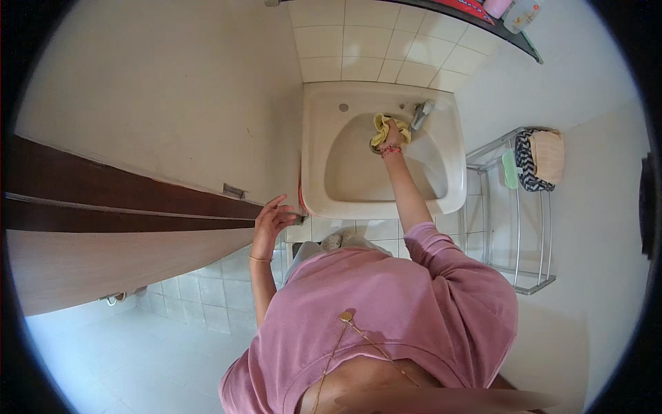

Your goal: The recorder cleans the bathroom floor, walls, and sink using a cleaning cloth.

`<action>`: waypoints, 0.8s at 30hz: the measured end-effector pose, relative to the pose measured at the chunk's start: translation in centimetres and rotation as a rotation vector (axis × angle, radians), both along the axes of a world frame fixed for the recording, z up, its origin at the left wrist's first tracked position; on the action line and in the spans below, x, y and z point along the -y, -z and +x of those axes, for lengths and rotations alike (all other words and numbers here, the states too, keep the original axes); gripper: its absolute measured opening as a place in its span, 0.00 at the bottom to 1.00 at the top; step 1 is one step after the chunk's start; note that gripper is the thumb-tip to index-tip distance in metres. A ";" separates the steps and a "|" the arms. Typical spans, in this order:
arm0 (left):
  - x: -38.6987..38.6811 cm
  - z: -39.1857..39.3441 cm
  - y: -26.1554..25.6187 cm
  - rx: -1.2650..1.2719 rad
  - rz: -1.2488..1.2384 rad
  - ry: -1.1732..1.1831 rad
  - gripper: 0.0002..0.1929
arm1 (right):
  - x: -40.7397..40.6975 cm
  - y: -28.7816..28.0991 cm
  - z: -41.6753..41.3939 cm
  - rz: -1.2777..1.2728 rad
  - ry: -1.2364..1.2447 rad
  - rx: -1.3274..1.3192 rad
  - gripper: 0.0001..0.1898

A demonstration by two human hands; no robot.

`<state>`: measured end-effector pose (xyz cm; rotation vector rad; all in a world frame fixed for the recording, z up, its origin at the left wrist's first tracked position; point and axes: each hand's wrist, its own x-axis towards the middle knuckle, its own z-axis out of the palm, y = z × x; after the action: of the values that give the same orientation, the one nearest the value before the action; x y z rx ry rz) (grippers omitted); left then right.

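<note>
My right hand is shut on a yellow cloth, pressed against the back inner wall of a cream washbasin. The drain shows partly beside my wrist, which wears a red beaded bracelet. Just right of the cloth stands a metal tap. Out to the left of the basin, near its front corner, my left hand is raised with its fingers apart and slightly bent, holding nothing.
A metal towel rack on the right wall holds folded towels and a green item. Above the tiled wall is a dark shelf with a bottle. A brown wooden door frame lies to the left.
</note>
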<state>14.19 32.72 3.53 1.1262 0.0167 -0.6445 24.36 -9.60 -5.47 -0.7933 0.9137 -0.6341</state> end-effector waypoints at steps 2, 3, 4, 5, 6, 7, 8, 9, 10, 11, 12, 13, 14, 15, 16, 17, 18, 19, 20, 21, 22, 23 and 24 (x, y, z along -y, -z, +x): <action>-0.1 -0.2 0.1 -0.008 -0.003 -0.010 0.21 | -0.6 -0.5 1.7 -0.169 0.070 -0.140 0.16; -0.2 -0.3 0.2 -0.009 -0.005 -0.010 0.21 | -1.3 -0.5 2.4 -0.172 0.069 -0.177 0.16; -0.2 -0.4 0.2 -0.004 0.001 -0.013 0.21 | -2.2 -0.4 3.2 -0.176 0.068 -0.213 0.17; -0.1 -0.5 0.3 -0.022 -0.004 -0.011 0.21 | -3.2 -0.2 3.7 -0.196 0.086 -0.244 0.17; 0.0 -0.6 0.4 -0.034 -0.001 -0.011 0.21 | -4.5 0.1 4.4 -0.128 0.068 -0.228 0.15; 0.1 -0.5 0.5 -0.045 0.018 -0.012 0.21 | -5.5 0.3 4.9 -0.103 0.085 -0.181 0.14; 0.3 -0.5 0.6 -0.042 -0.007 0.004 0.21 | -6.5 0.6 4.6 -0.084 -0.052 -0.176 0.13; 0.7 -0.5 0.7 -0.045 -0.015 0.017 0.20 | -7.1 0.7 4.2 -0.092 -0.174 -0.150 0.12; 1.0 -0.4 0.7 -0.046 -0.011 0.030 0.20 | -7.5 0.6 3.6 -0.056 -0.352 -0.148 0.11; 1.3 -0.3 0.7 -0.045 -0.034 0.047 0.20 | -7.4 0.2 2.7 -0.032 -0.428 -0.029 0.10; 1.7 -0.1 0.7 -0.041 -0.044 0.062 0.20 | -6.6 -0.5 1.3 0.033 -0.560 0.069 0.10; 2.0 0.1 0.6 -0.036 -0.056 0.077 0.20 | -5.7 -1.4 0.0 0.090 -0.638 0.101 0.09; 2.3 0.3 0.6 -0.042 -0.045 0.090 0.20 | -5.2 -2.4 -0.5 0.005 -0.664 0.092 0.09; 2.6 0.6 0.5 -0.049 -0.035 0.103 0.20 | -4.5 -3.5 -0.8 -0.087 -0.632 0.016 0.09; 2.8 0.7 0.5 -0.058 -0.026 0.115 0.20 | -3.9 -4.4 -1.0 -0.199 -0.647 0.009 0.09; 3.0 0.9 0.5 -0.049 -0.024 0.120 0.20 | -3.3 -5.1 -0.7 -0.338 -0.540 -0.099 0.11; 3.1 1.0 0.4 -0.045 -0.022 0.124 0.19 | -2.7 -5.7 -0.1 -0.496 -0.480 -0.139 0.13; 3.1 1.0 0.5 -0.039 -0.007 0.124 0.19 | -2.1 -6.0 0.7 -0.658 -0.437 -0.151 0.15; 3.1 1.0 0.5 -0.040 -0.016 0.121 0.19 | -1.8 -6.0 1.4 -0.875 -0.340 -0.362 0.18; 3.0 0.9 0.5 -0.036 -0.013 0.117 0.19 | -1.7 -5.8 2.2 -1.096 -0.251 -0.546 0.20; 2.8 0.8 0.5 -0.034 -0.011 0.112 0.19 | -2.0 -5.4 2.7 -1.287 -0.154 -0.762 0.23; 2.6 0.6 0.6 -0.034 -0.006 0.099 0.19 | -2.6 -4.7 2.9 -1.256 -0.222 -0.736 0.21; 2.4 0.4 0.6 -0.032 -0.003 0.086 0.19 | -3.5 -3.8 3.0 -1.201 -0.287 -0.737 0.20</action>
<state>14.57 30.34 2.92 1.1182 -0.0053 -0.7395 27.40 -6.11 -1.63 -2.2997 0.9935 -0.6098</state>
